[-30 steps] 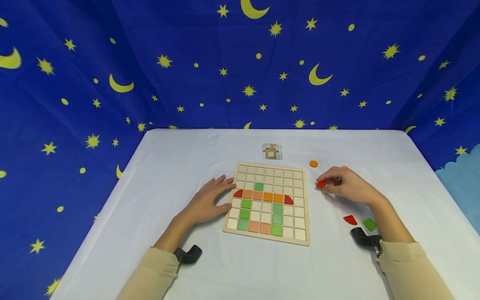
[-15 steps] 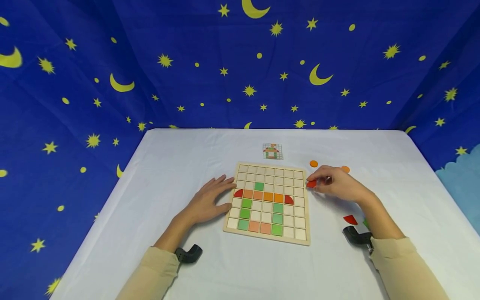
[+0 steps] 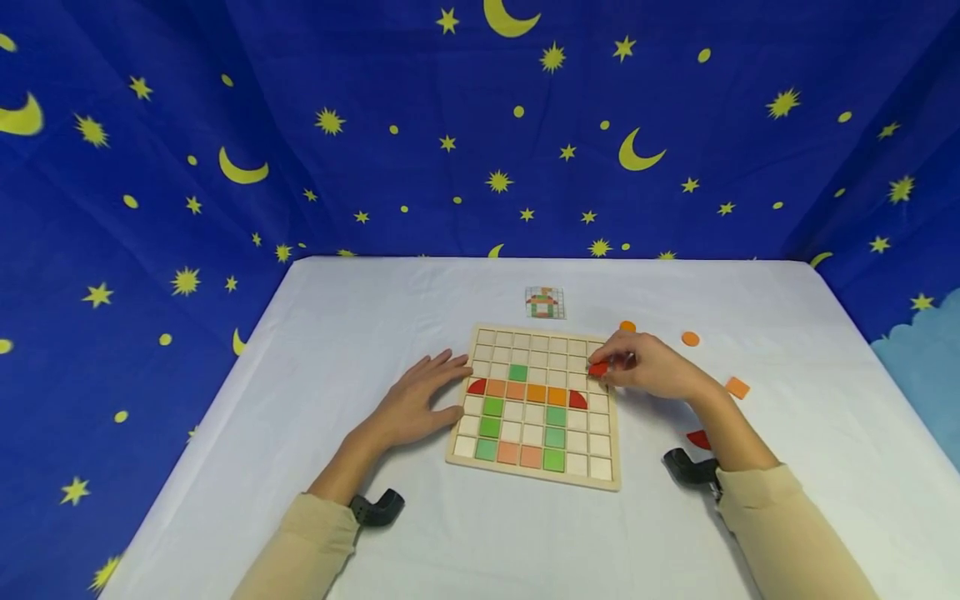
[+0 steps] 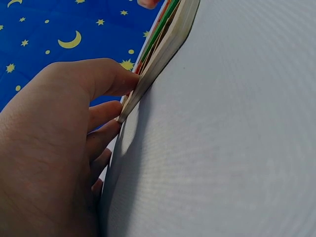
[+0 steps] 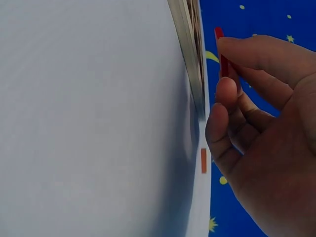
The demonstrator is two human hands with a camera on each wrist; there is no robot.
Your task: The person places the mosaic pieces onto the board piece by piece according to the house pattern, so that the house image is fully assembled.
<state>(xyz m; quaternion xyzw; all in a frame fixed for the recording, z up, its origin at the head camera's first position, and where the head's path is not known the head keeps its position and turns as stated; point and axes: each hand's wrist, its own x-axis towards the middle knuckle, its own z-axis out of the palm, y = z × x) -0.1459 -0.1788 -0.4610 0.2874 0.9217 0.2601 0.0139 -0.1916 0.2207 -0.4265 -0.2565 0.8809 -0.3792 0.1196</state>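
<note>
A wooden grid board (image 3: 533,483) lies on the white table, several of its squares filled with green, orange, salmon and red pieces. My left hand (image 3: 420,402) rests at the board's left edge with fingers spread; in the left wrist view its thumb and fingertips touch the wooden rim. Over the board's right side, my right hand (image 3: 651,367) pinches a red piece (image 3: 597,368) between thumb and fingers. That red piece (image 5: 223,57) shows edge-on in the right wrist view, raised above the board. Its full outline is partly hidden by the fingers.
A small pattern card (image 3: 545,303) lies behind the board. To the right are two orange discs, one of them (image 3: 691,339) beyond the right hand, an orange square (image 3: 738,387), and a red piece (image 3: 699,438) partly covered by the right forearm. A starry blue cloth (image 3: 420,92) encloses the table.
My right hand has moved left with the red piece, from beside the board to over its right columns. The orange square has come into view, the loose green piece is now hidden. My left hand stays put.
</note>
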